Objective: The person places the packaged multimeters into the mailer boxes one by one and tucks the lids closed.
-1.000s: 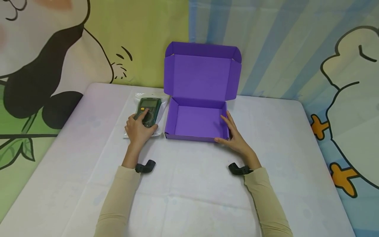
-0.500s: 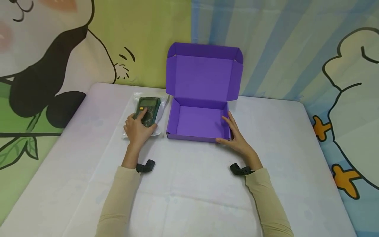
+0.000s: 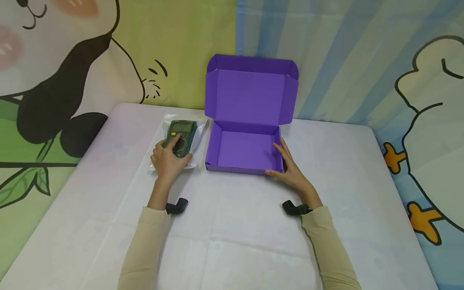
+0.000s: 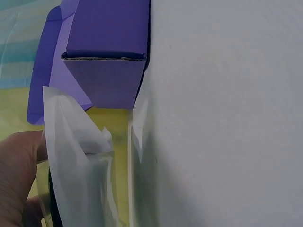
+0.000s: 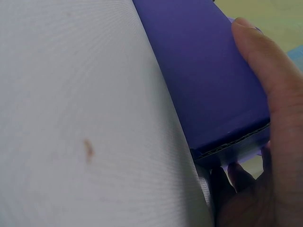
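A dark green multimeter [image 3: 182, 133] with a yellow button lies in a clear plastic bag [image 3: 200, 131] at the box's left. My left hand [image 3: 168, 161] grips it from the near side, index finger across its face. The left wrist view shows the whitish bag [image 4: 78, 161] close up, with my thumb and fingers [image 4: 19, 165] at its edge. A purple cardboard box [image 3: 246, 149] stands with its lid raised. My right hand [image 3: 290, 169] holds its near right corner, thumb on the front wall and fingers at the right side; in the right wrist view the thumb [image 5: 265, 56] presses that wall.
The white-covered table [image 3: 232, 225] spreads around the box and in front of both hands. A cartoon-printed backdrop [image 3: 181, 52] rises behind the table's far edge, with the box lid [image 3: 250, 94] upright before it. Dark wrist cameras [image 3: 177, 206] sit on both wrists.
At the near end, the gap between the bagged multimeter and the box has widened slightly. Both hands keep their holds, while the head view has shifted a little.
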A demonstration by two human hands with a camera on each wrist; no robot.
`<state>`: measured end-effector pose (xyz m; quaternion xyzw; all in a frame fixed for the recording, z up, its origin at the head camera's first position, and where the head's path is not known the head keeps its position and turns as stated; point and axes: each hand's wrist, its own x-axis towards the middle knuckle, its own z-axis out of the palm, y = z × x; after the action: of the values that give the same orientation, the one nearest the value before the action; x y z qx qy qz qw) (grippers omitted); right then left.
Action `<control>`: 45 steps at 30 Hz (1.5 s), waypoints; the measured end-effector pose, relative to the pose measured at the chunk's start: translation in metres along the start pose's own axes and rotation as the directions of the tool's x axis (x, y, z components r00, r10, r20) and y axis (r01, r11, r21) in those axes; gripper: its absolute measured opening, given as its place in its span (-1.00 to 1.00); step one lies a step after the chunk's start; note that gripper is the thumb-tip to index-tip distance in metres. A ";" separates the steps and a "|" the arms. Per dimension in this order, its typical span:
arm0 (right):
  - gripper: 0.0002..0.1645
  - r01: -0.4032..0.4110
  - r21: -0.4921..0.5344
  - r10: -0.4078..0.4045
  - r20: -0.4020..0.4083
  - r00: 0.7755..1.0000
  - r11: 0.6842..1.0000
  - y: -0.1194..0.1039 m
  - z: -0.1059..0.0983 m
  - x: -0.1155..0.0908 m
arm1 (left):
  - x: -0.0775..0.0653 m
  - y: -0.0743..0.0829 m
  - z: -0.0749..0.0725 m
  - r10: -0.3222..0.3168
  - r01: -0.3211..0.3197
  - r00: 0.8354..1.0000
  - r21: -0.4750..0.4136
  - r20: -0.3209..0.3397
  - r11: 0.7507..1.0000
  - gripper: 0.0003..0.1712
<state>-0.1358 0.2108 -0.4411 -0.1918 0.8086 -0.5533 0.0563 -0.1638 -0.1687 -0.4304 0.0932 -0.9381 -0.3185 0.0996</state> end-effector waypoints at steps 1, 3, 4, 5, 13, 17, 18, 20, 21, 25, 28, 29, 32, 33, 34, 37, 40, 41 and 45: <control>0.09 -0.002 0.002 0.002 0.001 1.000 1.000 0.000 0.000 0.000 | -0.001 0.000 -0.001 -0.001 0.001 1.000 -0.003 0.003 1.000 -0.13; 0.09 0.000 0.003 0.000 0.000 1.000 1.000 0.001 -0.001 0.000 | -0.003 0.001 -0.002 -0.002 0.002 1.000 -0.009 0.008 1.000 -0.13; 0.08 0.000 0.004 0.000 -0.001 1.000 1.000 0.001 -0.001 0.000 | -0.004 0.001 -0.003 -0.003 0.003 1.000 -0.011 0.012 1.000 -0.13; 0.08 0.001 0.003 -0.001 -0.001 1.000 1.000 0.001 -0.001 -0.001 | -0.005 0.001 -0.003 -0.003 0.003 1.000 -0.014 0.018 1.000 -0.13; 0.06 -0.001 -0.007 0.001 -0.003 1.000 1.000 -0.001 0.001 -0.002 | -0.012 -0.001 -0.008 -0.003 0.003 1.000 -0.025 0.018 1.000 -0.13; 0.07 -0.003 -0.005 0.003 -0.009 1.000 1.000 -0.001 0.001 -0.002 | -0.013 0.001 -0.012 0.009 -0.009 1.000 -0.029 0.019 1.000 -0.13; 0.07 -0.003 -0.006 0.003 -0.010 1.000 1.000 -0.001 0.001 -0.002 | -0.014 0.002 -0.013 0.011 -0.010 1.000 -0.028 0.021 1.000 -0.13; 0.07 -0.003 -0.007 0.003 -0.010 1.000 1.000 -0.001 0.001 -0.002 | -0.015 0.002 -0.014 0.013 -0.013 1.000 -0.025 0.025 1.000 -0.13; 0.06 -0.002 -0.007 0.002 -0.010 1.000 1.000 -0.001 0.001 -0.002 | -0.016 0.002 -0.015 0.014 -0.013 1.000 -0.021 0.027 1.000 -0.13; 0.06 -0.002 -0.008 0.002 -0.008 1.000 1.000 0.000 0.000 -0.003 | -0.019 0.003 -0.017 0.013 -0.012 0.999 -0.018 0.038 1.000 -0.13; 0.06 -0.001 -0.008 0.001 -0.011 1.000 1.000 0.000 -0.001 -0.003 | -0.022 0.005 -0.018 0.016 -0.015 0.999 -0.021 0.043 1.000 -0.13; 0.06 0.000 -0.009 0.000 -0.012 1.000 1.000 0.000 -0.001 -0.002 | -0.023 0.005 -0.018 0.019 -0.018 0.999 -0.023 0.043 1.000 -0.13; 0.06 0.001 -0.005 -0.001 -0.009 1.000 1.000 0.000 -0.001 -0.002 | -0.025 0.007 -0.019 0.030 -0.029 0.999 -0.021 0.040 0.999 -0.13; 0.06 0.000 -0.004 0.000 -0.007 1.000 1.000 -0.001 -0.001 -0.002 | -0.026 0.007 -0.020 0.034 -0.033 0.999 -0.019 0.038 0.999 -0.13; 0.06 -0.001 -0.004 0.001 -0.005 1.000 1.000 -0.001 -0.002 -0.002 | -0.027 0.008 -0.020 0.038 -0.037 0.999 -0.016 0.037 0.999 -0.14; 0.06 -0.003 -0.003 0.003 -0.004 1.000 1.000 -0.001 -0.002 -0.002 | -0.030 0.008 -0.021 0.049 -0.049 0.998 -0.012 0.033 0.999 -0.14; 0.06 -0.003 -0.005 0.003 -0.009 1.000 1.000 -0.002 -0.002 -0.001 | -0.032 0.009 -0.022 0.059 -0.059 0.998 -0.011 0.027 0.998 -0.15; 0.06 -0.004 -0.005 0.004 -0.010 1.000 1.000 -0.002 -0.002 -0.001 | -0.033 0.009 -0.023 0.061 -0.061 0.998 -0.011 0.026 0.998 -0.15; 0.06 -0.003 -0.011 0.003 -0.011 1.000 1.000 -0.001 -0.002 -0.001 | -0.035 0.010 -0.025 0.059 -0.059 0.998 -0.012 0.032 0.998 -0.15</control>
<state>-0.1347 0.2124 -0.4397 -0.1881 0.8123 -0.5497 0.0517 -0.1247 -0.1671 -0.4095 0.0598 -0.9400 -0.3223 0.0946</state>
